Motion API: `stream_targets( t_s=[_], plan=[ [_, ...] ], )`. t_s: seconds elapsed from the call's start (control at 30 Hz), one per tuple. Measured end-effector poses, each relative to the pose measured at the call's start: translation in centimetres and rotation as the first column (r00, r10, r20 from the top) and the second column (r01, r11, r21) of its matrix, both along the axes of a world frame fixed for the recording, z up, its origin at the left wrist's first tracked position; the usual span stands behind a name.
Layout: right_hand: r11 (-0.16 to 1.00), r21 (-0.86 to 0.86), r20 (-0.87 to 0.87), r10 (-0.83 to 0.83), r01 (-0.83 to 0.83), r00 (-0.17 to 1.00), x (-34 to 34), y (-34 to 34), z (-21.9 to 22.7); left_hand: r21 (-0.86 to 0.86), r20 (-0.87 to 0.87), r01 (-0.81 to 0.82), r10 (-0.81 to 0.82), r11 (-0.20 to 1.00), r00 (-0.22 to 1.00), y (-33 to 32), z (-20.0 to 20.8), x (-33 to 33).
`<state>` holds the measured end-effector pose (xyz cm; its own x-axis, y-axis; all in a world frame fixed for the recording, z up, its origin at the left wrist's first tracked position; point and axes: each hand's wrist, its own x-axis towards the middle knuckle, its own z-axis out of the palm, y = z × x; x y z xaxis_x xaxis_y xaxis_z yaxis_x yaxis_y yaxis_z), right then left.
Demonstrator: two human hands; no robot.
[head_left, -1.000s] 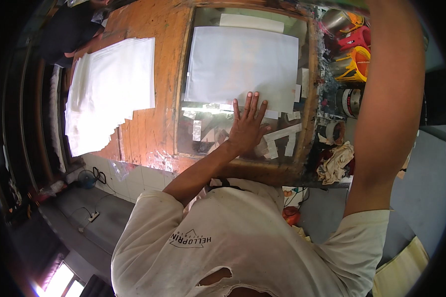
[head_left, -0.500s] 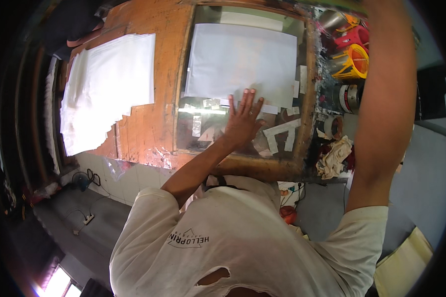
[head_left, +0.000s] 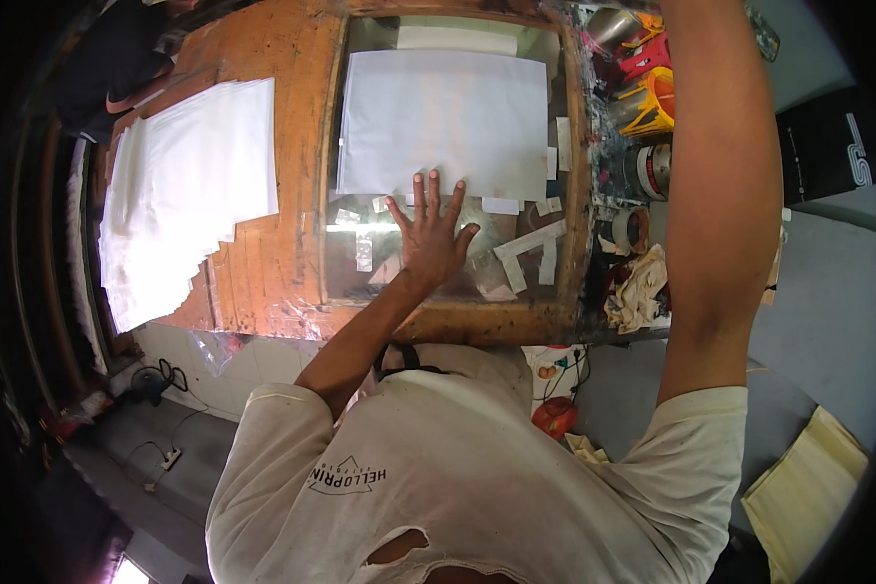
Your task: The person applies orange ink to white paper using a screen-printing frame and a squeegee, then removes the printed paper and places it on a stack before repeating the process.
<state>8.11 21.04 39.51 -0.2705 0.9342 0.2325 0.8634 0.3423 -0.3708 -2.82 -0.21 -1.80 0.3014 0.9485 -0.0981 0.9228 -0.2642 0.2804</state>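
Observation:
My left hand (head_left: 434, 234) lies flat with its fingers spread. Its fingertips rest on the near edge of a pale translucent sheet (head_left: 448, 117), and its palm is over the glass pane (head_left: 404, 277) set in a wooden frame. Strips of clear tape (head_left: 530, 243) and a small white tab (head_left: 500, 205) stick to the glass around the sheet. My right forearm (head_left: 725, 185) reaches up past the top edge of the picture, so my right hand is out of sight.
On the left of the wooden table (head_left: 307, 97) lies a fanned stack of white sheets (head_left: 195, 185). Cans and ink-stained cups (head_left: 660, 92), a tape roll (head_left: 633, 230) and a crumpled rag (head_left: 638, 292) line the right side. A person's arm (head_left: 131, 95) shows at the upper left.
The whole view has shifted, so the table sits further left. My left hand has slid slightly left along the sheet's edge, its fingers wider apart. My right arm stays raised.

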Motion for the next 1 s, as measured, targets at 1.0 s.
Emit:
stream_targets(
  t_s=[1.0],
  plan=[
    [0.998, 0.031, 0.161, 0.046, -0.052, 0.986, -0.6, -17.6, -35.1, -0.95, 0.249, 0.07, 0.874, 0.304, -0.416, -3.9, 6.2, -6.8]
  ],
)
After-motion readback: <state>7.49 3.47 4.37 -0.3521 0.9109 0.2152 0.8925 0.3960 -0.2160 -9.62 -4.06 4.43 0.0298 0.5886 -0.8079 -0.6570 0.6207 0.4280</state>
